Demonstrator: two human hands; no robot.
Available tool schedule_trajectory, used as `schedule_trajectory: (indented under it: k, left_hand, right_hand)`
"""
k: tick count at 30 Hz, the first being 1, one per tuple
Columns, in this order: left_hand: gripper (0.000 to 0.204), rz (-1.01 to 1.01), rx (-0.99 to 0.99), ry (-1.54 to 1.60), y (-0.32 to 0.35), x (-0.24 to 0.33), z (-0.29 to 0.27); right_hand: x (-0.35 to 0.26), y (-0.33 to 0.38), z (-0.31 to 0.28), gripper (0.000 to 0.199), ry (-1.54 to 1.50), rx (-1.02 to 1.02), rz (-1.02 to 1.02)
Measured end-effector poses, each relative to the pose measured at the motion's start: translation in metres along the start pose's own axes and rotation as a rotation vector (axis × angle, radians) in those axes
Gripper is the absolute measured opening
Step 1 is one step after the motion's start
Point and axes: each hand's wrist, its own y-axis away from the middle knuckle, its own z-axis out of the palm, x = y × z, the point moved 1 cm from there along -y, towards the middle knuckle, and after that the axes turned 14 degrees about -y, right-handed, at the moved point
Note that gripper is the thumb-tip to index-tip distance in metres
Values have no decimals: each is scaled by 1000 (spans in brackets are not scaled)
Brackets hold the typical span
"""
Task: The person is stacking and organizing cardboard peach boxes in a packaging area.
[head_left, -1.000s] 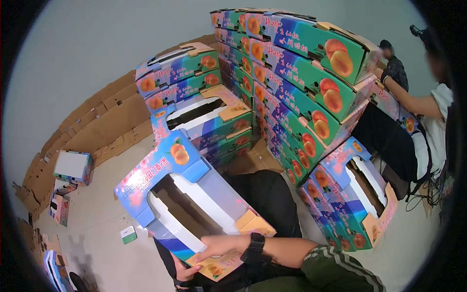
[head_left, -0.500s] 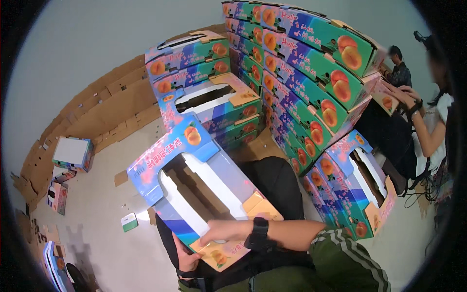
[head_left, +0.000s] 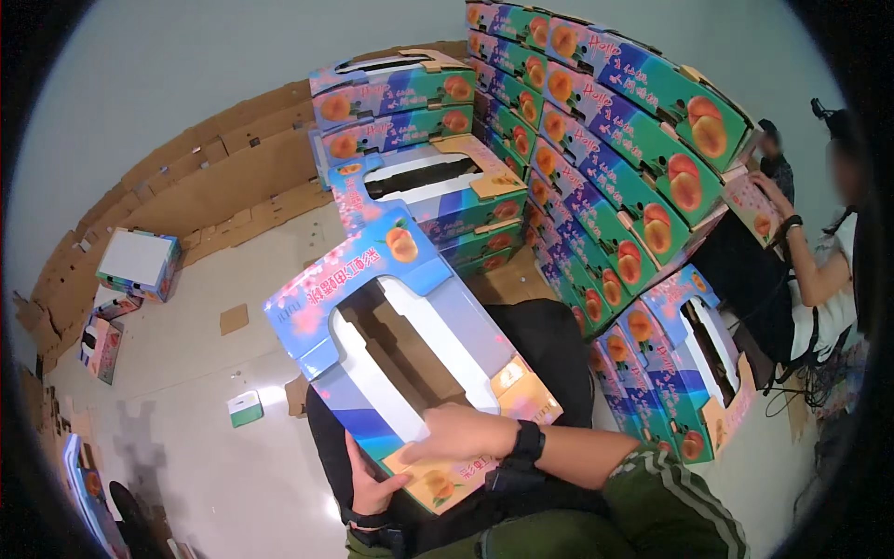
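Note:
A printed cardboard fruit box (head_left: 466, 317) rests tilted over my lap. It has blue, pink and orange panels, peach pictures and a long cut-out in its top that shows brown cardboard inside. My left hand (head_left: 374, 486) grips the near left edge, its thumb over the orange end panel. Across the near end lies my right hand (head_left: 466, 434), bent over the panel at the near end of the cut-out; its fingertips are partly hidden. Dark bands circle both wrists.
Tall stacks of matching boxes (head_left: 633, 140) rise ahead and right, with a shorter stack (head_left: 391, 102) beside them. More boxes (head_left: 666, 373) stand at my right. Cardboard sheets (head_left: 214, 177) line the wall. A person (head_left: 819, 261) works at far right. Small boxes (head_left: 138, 259) lie left.
The whole view has shifted, so the stacks and the box sit farther right in the picture. Both hands stay on the box in nearly the same places.

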Motion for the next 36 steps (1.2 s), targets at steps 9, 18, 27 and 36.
schedule_trajectory:
  k: [9,18,27,36]
  left_hand:
    - [119,-13,-21,-39,-2,-5,-3]
    - [124,-42,8,-35,0,1,2]
    - [129,-28,-15,-89,1,-9,-5]
    - [125,-71,26,-152,-2,-7,0]
  right_hand:
    - [7,3,4,86,-91,55,-49]
    - [16,-1,1,80,-163,-52,6]
    - [17,7,-6,75,-193,-29,-133]
    - [45,-7,16,67,-319,167,-393]
